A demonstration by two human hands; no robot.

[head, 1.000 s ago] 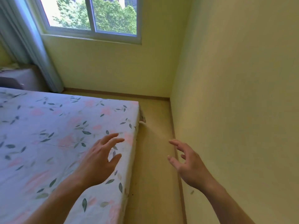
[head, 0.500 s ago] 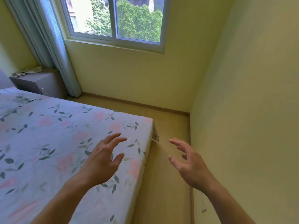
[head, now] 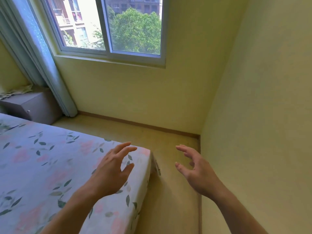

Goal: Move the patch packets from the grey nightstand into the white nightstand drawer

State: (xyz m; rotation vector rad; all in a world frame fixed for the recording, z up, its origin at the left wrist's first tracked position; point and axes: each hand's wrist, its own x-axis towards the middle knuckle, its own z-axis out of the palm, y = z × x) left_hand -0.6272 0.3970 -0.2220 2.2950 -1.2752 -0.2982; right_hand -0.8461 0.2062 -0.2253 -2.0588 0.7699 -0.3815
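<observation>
Head view, the only one given, has swung up and toward the left over the last second: the grey nightstand (head: 36, 105), cut off at the frame's edge a moment ago, now stands in full sight far ahead of the left hand (head: 112, 173), tucked beside the curtain (head: 50, 78) under the window (head: 109, 27). A loose pile of papery things, which I take to be the patch packets (head: 16, 92), lies on its top surface, though they are too small and blurred to tell apart or count. Both hands keep the same pose throughout: the left hand hovers over the near corner of the flowered bed (head: 42, 166), fingers spread and relaxed, holding nothing; the right hand (head: 197, 173) hangs over the strip of floor (head: 168, 141) between the bed and the side wall, fingers loosely parted, also empty. The bed corner has slid lower and nearer the hands, which suggests the person is walking round the foot of the bed toward the window side. For the task this reads as the approach stage: nothing is picked up yet, and the packets remain well beyond reach, ahead and to the left of both hands. The white nightstand and its drawer are nowhere in sight, so where the packets must end up cannot be judged from this view.
</observation>
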